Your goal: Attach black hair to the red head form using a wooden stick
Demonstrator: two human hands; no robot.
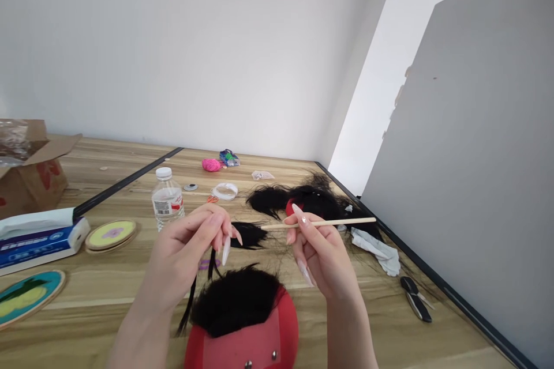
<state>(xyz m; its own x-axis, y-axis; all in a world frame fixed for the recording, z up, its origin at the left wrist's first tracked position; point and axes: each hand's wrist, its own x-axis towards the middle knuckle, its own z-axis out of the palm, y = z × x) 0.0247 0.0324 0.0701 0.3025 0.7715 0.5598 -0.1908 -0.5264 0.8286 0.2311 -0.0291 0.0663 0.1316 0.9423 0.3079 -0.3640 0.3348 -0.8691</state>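
My left hand (194, 245) is closed, thumb against fingers, and a thin strand of black hair (187, 308) hangs down from it. Between the fingertips of my right hand (318, 248) is a thin wooden stick (346, 221), held nearly level with its left end pointing towards my left hand. Below both hands, at the bottom of the view, stands a rounded red form (288, 323) with a lighter red patch and metal pins. Short black hair (238, 300) covers its upper part. Behind my left fingers a tuft of black hair (251, 235) lies on the table.
A water bottle (167, 199) stands left of centre. Loose black hair (315, 200) is piled at the back right, near a white cloth (376, 251) and black-handled snips (415, 300). On the left are a tissue pack (41, 245), embroidery hoops (111, 234) and a cardboard box (34, 181).
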